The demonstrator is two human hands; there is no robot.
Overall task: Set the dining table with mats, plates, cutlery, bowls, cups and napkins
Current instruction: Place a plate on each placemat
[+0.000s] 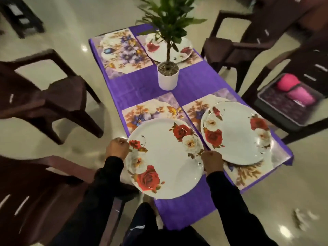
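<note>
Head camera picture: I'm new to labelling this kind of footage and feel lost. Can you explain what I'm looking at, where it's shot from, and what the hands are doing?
There is no machine here. A person wears a wide-angle camera on the head, looking forward and down, so you see their own arms in dark sleeves. The left hand and right hand grip opposite edges of a rose-patterned plate, held over the near left mat. The table has a purple cloth with four floral mats. A second plate lies on the near right mat, a third plate on the far right mat behind a potted plant. The far left mat is bare. Dark chairs stand around; one on the right carries a tray with pink items.
</note>
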